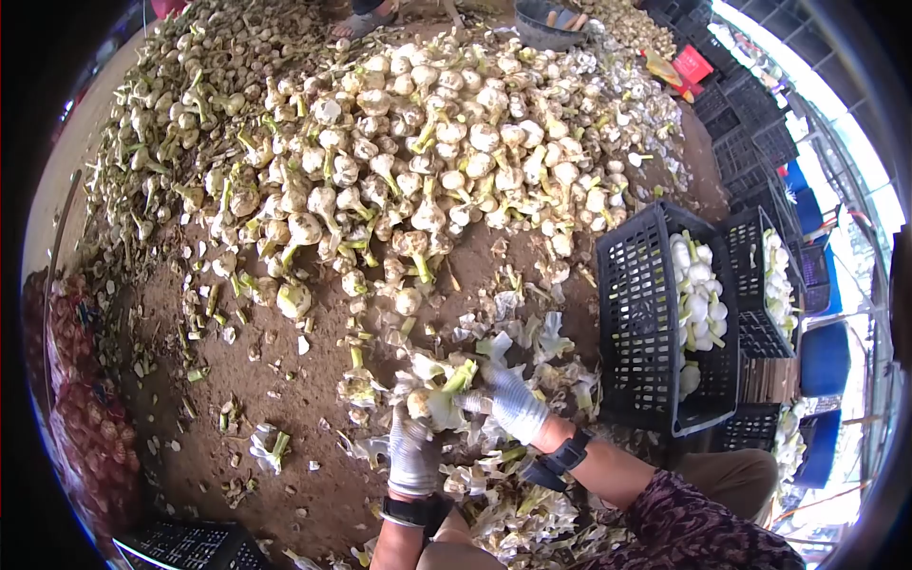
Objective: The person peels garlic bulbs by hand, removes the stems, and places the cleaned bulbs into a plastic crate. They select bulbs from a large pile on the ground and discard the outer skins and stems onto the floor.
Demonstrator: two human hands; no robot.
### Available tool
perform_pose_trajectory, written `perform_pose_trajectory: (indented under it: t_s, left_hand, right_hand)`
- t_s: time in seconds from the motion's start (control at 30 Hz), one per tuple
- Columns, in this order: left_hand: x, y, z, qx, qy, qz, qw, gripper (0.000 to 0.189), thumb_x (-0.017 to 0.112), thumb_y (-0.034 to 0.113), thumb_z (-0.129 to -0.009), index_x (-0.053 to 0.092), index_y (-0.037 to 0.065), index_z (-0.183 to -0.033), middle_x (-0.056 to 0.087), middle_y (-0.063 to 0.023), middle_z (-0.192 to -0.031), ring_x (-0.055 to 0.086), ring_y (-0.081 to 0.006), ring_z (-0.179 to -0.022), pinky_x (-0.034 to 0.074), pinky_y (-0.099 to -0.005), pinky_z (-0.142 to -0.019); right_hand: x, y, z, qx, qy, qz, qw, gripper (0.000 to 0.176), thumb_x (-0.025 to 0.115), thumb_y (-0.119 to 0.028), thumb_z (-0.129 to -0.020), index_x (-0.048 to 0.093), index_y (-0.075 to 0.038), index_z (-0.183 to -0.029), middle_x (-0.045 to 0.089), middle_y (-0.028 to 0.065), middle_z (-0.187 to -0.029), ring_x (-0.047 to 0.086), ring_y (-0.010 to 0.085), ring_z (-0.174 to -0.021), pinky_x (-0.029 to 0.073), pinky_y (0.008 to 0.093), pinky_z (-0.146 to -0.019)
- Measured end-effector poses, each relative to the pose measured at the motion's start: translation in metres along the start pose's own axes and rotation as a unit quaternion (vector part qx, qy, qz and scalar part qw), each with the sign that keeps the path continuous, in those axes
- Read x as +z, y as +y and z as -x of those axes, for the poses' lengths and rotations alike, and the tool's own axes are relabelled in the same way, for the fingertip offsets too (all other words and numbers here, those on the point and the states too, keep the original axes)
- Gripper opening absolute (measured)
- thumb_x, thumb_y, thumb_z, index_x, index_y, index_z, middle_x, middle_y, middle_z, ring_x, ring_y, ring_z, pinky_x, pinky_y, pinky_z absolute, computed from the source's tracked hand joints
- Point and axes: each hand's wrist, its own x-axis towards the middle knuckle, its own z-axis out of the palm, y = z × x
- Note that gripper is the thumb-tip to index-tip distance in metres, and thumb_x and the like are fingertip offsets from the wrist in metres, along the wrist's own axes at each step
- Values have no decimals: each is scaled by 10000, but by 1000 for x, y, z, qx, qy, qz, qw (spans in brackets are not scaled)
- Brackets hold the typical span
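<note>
A garlic bulb with a green stem (443, 404) is between my gloved hands at the lower middle. My left hand (413, 446) has its fingers wrapped round the bulb's left side. From the right, my right hand (511, 403) reaches to the bulb and its leaves, fingers bent against them. Both hands wear white-grey gloves. Loose peeled skins (503, 503) lie below and around the hands. Beyond them spreads a large heap of unpeeled garlic bulbs (427, 142). A black crate (636, 313) on the right holds peeled white bulbs (698, 294).
More black crates (760, 275) stand along the right, near blue barrels (823, 361). A dark basin (551, 27) sits behind the heap, near a person's foot (363, 23). Red net sacks (90, 437) lie at left. Another black crate (190, 545) is at the bottom left.
</note>
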Motion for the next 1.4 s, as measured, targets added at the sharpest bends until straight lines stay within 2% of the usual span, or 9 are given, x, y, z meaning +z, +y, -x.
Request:
perform_pose_trajectory:
  t_s: [0.17,0.37,0.5,0.57,0.73,0.83,1.0,1.27,1.4]
  left_hand:
    - [-5,11,16,37,35,-174,983,632,761,271,-688,463,-12,-1168,590,-116,-979,621,-213,-827,542,-306,-726]
    - [-39,-11,20,-74,21,-11,997,648,676,531,-677,565,21,-1061,617,-90,-734,548,-175,-443,438,-259,-344]
    - [-24,-6,17,-42,139,56,988,653,622,573,-727,553,27,-1078,620,-121,-812,623,-217,-628,520,-301,-478]
    - [-41,4,15,-80,36,30,996,648,646,550,-730,541,25,-1096,615,-122,-863,625,-222,-706,532,-308,-563]
    - [-18,-6,12,31,-12,-176,984,766,787,424,-683,419,29,-1226,563,-87,-1035,566,-197,-954,507,-348,-829]
    - [-20,-10,5,-21,3,22,1000,811,798,416,-664,392,81,-1280,553,-94,-1104,568,-229,-989,507,-386,-831]
    - [-26,13,2,101,142,-36,984,425,566,-148,-724,526,16,-1114,623,-50,-903,610,-143,-734,524,-262,-666]
    - [30,48,39,142,-19,-200,969,387,628,-95,-686,577,13,-1055,658,-61,-898,619,-121,-778,519,-258,-690]
    - [-10,25,31,38,-166,-539,825,244,653,11,-716,636,32,-958,669,-111,-814,644,-178,-702,508,-288,-644]
  right_hand:
    - [2,28,8,-4,-57,63,996,371,593,43,-734,630,-40,-1093,677,48,-966,616,114,-819,515,250,-701]
    - [16,15,5,-199,-59,512,834,288,585,65,-697,646,-31,-962,665,131,-929,640,198,-850,507,329,-753]
    - [0,30,-14,13,-101,159,982,465,640,34,-733,567,-82,-1177,647,66,-895,636,204,-840,523,297,-761]
    - [-17,16,-13,17,-97,9,995,512,637,10,-768,479,-36,-1252,621,44,-973,616,132,-845,529,253,-760]
    - [-4,-6,18,69,-59,49,995,355,692,-135,-810,592,-34,-1135,645,13,-924,580,106,-866,477,241,-783]
    - [-2,16,8,22,2,-104,994,330,682,-140,-815,605,-31,-1118,645,7,-945,589,108,-884,473,250,-801]
    - [-5,15,11,92,10,-108,990,262,668,-128,-827,625,-15,-1059,655,19,-938,607,116,-872,479,255,-799]
    - [-14,41,-7,73,85,-153,982,135,624,-119,-832,628,-41,-942,637,26,-787,607,147,-645,499,252,-565]
    - [-16,19,-2,116,126,-190,967,145,679,-172,-813,610,-59,-871,602,28,-708,569,144,-564,471,262,-492]
